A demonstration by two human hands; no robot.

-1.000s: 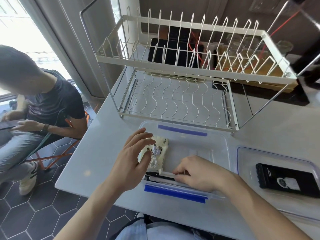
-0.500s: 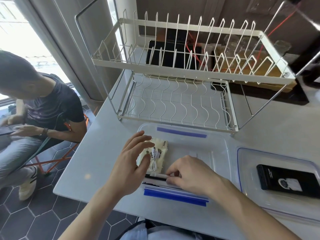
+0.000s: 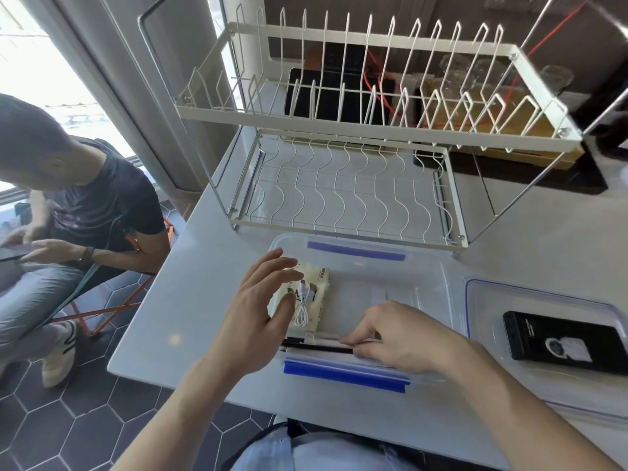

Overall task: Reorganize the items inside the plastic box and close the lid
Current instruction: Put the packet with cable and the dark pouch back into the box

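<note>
So the clear plastic box [image 3: 431, 266] sits near the front edge of the tabletop [image 3: 204, 283], just in front of the white dish rack [image 3: 339, 185]. Its lid [image 3: 482, 351] lies beside it toward the right edge, upside down, with a black phone [image 3: 560, 341] resting on it.

Inside the box, at the left end, there's a cream packet [image 3: 319, 280] with a coiled white cable [image 3: 302, 307] on top. Along the front wall lies a flat black-and-white thing, maybe a slim carton [image 3: 323, 346], can't tell exactly.

The right hand [image 3: 404, 338] has its fingers pinched together on the top edge of that carton, pressing it against the front wall. The left hand [image 3: 258, 314] hovers open over the packet, fingers spread, not clearly touching anything.

What could go wrong, imo: the cable just sits loose on the packet, so if the left hand nudges the packet, it slides off and uncoils. And if the carton stands too tall or leans, the lid won't seat. Also the phone has to come off the lid first, or it slips onto the tabletop when the lid gets lifted.
</note>
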